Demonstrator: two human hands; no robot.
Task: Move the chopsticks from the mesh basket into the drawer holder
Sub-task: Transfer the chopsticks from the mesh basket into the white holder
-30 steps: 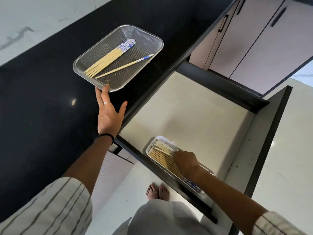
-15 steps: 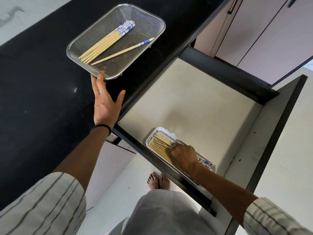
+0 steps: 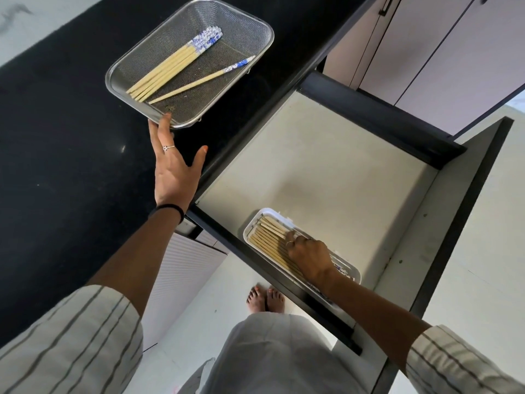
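Observation:
The mesh basket (image 3: 267,34) sits on the black counter and holds a bundle of bamboo chopsticks (image 3: 173,66) with blue-and-white ends, plus one lone chopstick (image 3: 199,82) lying apart to their right. My left hand (image 3: 173,172) reaches out with straight fingers, its fingertips touching the basket's near rim. In the open drawer, the white drawer holder (image 3: 250,227) lies at the near left corner with several chopsticks (image 3: 267,237) laid side by side. My right hand (image 3: 309,254) is over the holder, knuckles up, its fingers curled down onto those chopsticks.
The black counter (image 3: 56,137) stretches left of the pulled-out drawer (image 3: 326,172), whose beige floor lies behind the holder. Pale cabinet doors (image 3: 426,38) stand at the top right. My bare feet (image 3: 265,300) are on the white floor below the drawer front.
My left hand has moved forward until its fingertips reach the basket rim. My right hand has shifted slightly back along the holder, uncovering more of the chopsticks' plain ends.

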